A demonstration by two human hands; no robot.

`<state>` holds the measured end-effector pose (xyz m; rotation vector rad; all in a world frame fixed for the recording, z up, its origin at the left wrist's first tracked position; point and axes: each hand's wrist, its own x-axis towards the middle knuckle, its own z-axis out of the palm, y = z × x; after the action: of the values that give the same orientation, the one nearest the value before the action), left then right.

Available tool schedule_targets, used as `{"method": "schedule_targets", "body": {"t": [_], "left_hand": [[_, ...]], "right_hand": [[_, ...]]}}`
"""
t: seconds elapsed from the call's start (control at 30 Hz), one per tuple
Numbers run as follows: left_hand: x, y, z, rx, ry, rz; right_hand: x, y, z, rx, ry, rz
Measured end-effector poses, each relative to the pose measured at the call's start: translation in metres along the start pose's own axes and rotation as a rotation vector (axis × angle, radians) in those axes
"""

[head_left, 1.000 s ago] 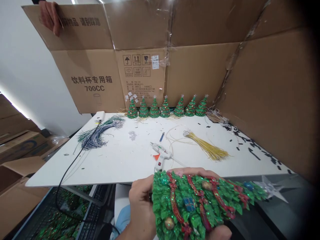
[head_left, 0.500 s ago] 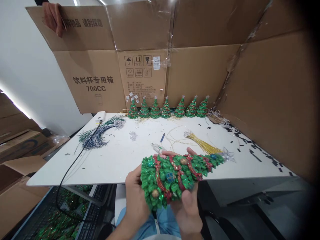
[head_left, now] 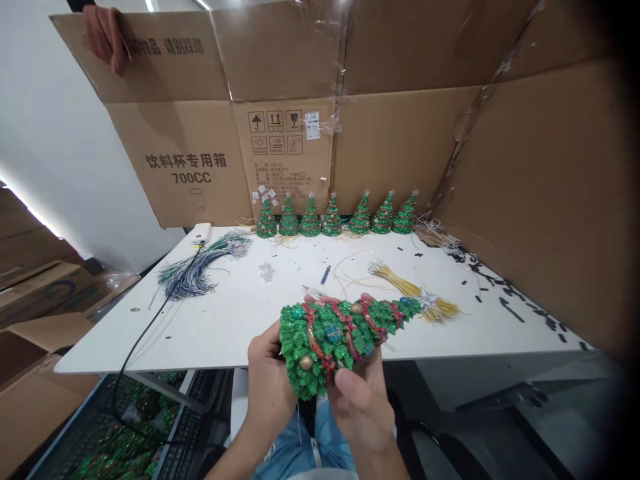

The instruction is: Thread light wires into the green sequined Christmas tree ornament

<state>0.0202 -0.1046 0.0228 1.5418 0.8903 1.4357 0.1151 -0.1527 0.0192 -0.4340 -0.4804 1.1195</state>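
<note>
A large green decorated Christmas tree (head_left: 345, 330) lies on its side between my hands, above the front edge of the white table (head_left: 240, 340). Its clear star points right and its wide base faces left. My left hand (head_left: 270, 380) is wrapped round the base end. My right hand (head_left: 363, 397) grips the middle from below, the thumb on the near side. Behind the tree lie a blue pen-like tool (head_left: 325, 275) and a white tool (head_left: 313, 292), partly hidden. The bundle of yellow wires (head_left: 400, 281) lies beyond the tip.
Several small trees (head_left: 310, 217) stand along the cardboard wall (head_left: 400, 147). Blue and green wires (head_left: 195, 273) lie at left, near a white box with a black cable (head_left: 145, 327). Black scraps (head_left: 510, 310) litter the right side. A crate (head_left: 95, 400) of green pieces sits below left.
The tree has moved left and slightly up, and its tip has come away from the right, showing more of the yellow wires. Both hands still hold it; my right hand has shifted left with it.
</note>
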Motion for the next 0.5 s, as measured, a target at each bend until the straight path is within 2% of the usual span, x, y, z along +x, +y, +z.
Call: {"method": "schedule_targets", "body": {"t": [0.17,0.3,0.5], "left_hand": [[0.0,0.001,0.002,-0.006,-0.002,0.0],[0.002,0.001,0.003,-0.01,0.005,-0.001],[0.001,-0.003,0.003,-0.022,-0.006,0.007]], "right_hand": [[0.0,0.0,0.0,-0.008,0.009,0.005],[0.002,0.0,-0.007,-0.041,-0.026,-0.022],[0.004,0.002,-0.017,-0.108,-0.003,-0.037]]}}
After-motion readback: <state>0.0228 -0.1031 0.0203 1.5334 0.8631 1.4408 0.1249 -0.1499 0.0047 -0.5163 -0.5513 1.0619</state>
